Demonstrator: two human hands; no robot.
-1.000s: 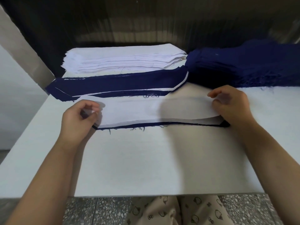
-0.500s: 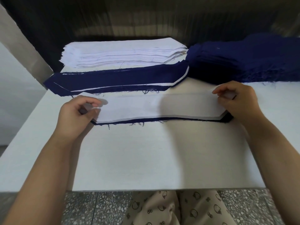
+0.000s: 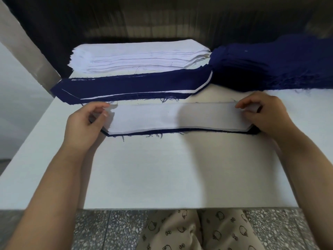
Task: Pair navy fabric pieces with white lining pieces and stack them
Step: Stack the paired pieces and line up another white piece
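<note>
The lining [image 3: 176, 118] lay flat on top of a navy piece [image 3: 162, 132], across the middle of the bench [image 3: 180, 168]. Only a thin navy rim showed along its near edge and at the angled right corner. Our left hand [image 3: 84, 123] pinched the left end of the two layers, thumb over and fingers curled beneath. Our right hand [image 3: 264, 114] gripped the right end with bent fingers. We could not tell whether it held both layers or the lining alone.

We judged the step to be squaring the two layers before moving them. To do it well, we needed to keep an even, light pull between the hands so the lining did not ripple. The slanted corners had to match at both ends, and the navy rim had to be equally narrow along its length. Loose navy threads hung from the near edge and might snag, so lifting looked safer than dragging.

Just beyond lay the stack [image 3: 129, 87] of finished pairs, navy uppermost with white edges peeping out. Farther off sat the white pile [image 3: 140, 56] at the left and the navy pile [image 3: 270, 65] at the right.
</note>
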